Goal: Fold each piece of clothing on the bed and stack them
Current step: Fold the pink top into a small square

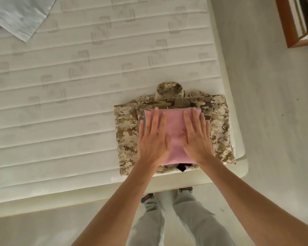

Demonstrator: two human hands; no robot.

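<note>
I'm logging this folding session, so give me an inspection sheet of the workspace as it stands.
Surface: bare quilted mattress.
Job's things: folded pink garment lies on the folded camouflage jacket near the bed's corner.
Clutter: pale blue cloth at the far left.
Hands: left hand and right hand press flat on the pink garment, fingers straight.
Cables: nothing seen.
Surroundings: pale floor; wooden frame at upper right.
</note>
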